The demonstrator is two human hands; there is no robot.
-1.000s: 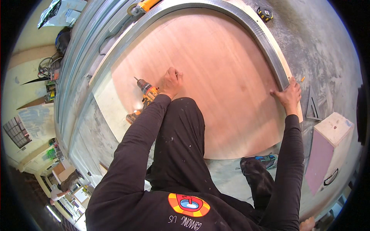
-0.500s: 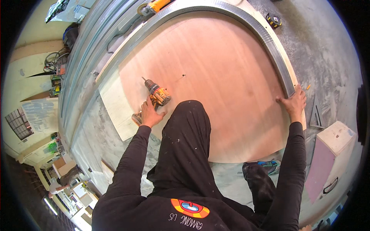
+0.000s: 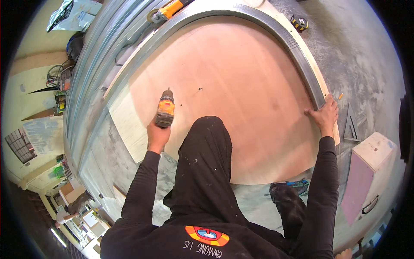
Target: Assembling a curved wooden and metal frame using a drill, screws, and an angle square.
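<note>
Lifting the drill off the plywood

Gripping the yellow cordless drill in closed fingers, the left hand holds it raised, bit pointing far. Half a second ago it lay flat on the arched plywood panel. The right hand, fingers spread, presses the curved metal track at the panel's right edge, seemingly unfastened there.

We see the left hand gripping a yellow cordless drill above the plywood panel. The right hand presses flat on the curved metal track at the panel's edge; a tape measure lies beyond.
</note>
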